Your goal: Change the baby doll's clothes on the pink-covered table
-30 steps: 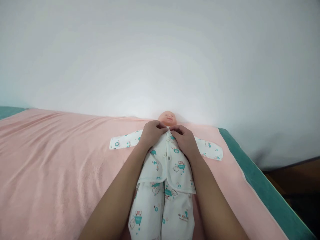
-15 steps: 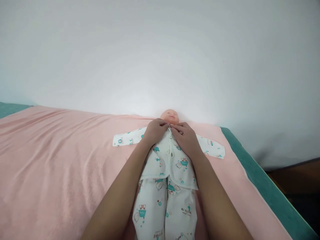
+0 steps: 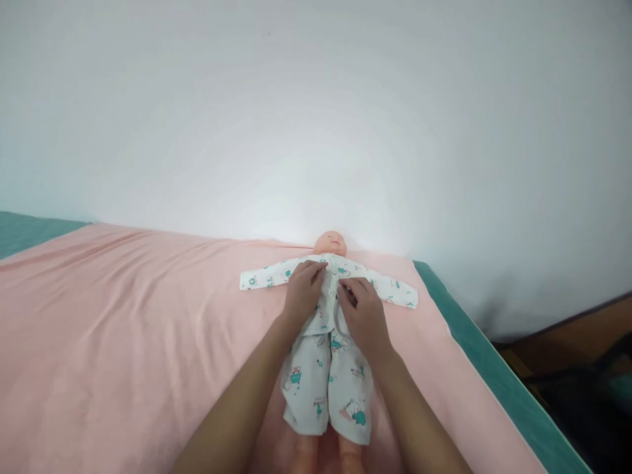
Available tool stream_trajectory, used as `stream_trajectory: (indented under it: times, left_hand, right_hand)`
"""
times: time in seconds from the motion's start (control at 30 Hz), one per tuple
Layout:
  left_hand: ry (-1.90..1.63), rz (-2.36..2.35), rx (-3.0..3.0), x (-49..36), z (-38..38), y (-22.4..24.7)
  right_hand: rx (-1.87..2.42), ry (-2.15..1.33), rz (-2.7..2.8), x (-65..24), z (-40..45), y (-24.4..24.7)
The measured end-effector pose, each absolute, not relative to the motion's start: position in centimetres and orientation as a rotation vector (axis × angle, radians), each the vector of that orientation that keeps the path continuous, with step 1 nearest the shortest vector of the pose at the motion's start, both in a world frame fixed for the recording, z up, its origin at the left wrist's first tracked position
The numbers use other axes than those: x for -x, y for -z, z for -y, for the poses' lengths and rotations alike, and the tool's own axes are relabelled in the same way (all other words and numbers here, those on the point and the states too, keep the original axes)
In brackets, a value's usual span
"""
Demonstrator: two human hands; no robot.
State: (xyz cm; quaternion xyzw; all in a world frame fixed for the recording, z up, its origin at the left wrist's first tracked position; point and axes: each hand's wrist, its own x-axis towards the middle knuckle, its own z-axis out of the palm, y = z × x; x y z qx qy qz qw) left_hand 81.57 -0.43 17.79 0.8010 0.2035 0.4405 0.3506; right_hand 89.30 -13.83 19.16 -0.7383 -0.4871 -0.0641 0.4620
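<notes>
A baby doll [image 3: 332,243] lies on its back, dressed in a white printed baby shirt [image 3: 320,319] with buttons down the front and matching trousers [image 3: 309,385]. My left hand [image 3: 304,291] is over the left half of the chest, its fingers closed together just below the collar; whether cloth is between them is hidden. Lower on the opposite side, my right hand [image 3: 364,315] pinches the shirt's front edge beside the buttons. Both sleeves are spread outward, and the doll's legs [image 3: 307,455] show below the trouser hems.
Beneath the doll is a wrinkled pink sheet [image 3: 162,329] over a green surface [image 3: 498,359] that shows at both sides. A pale wall [image 3: 316,118] rises right behind the doll's head. Brown and dark objects [image 3: 587,336] stand beyond the right edge.
Both hands have come away from the collar, my right hand farther down the shirt front than my left. The view has shifted, so the doll's legs now show.
</notes>
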Motion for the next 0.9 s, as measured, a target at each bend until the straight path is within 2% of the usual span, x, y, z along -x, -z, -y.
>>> stream_trajectory:
  times: [0.2,0.43,0.73,0.9]
  left_hand:
    - [-1.122,-0.464,-2.012,-78.9,3.3,-17.2]
    - [-1.045,-0.481,-2.089,-78.3,4.4,-16.2]
    - [-1.013,-0.492,-1.951,-78.0,4.5,-16.6]
    - [-0.941,-0.539,-1.811,-77.6,4.7,-17.1]
  right_hand:
    - [2.074,0.298,1.180,-86.3,15.3,-18.0]
    - [2.171,0.466,1.173,-85.9,13.8,-17.1]
    - [2.111,0.317,1.150,-86.4,14.1,-17.0]
    - [1.819,-0.080,0.934,-87.2,14.9,-18.1]
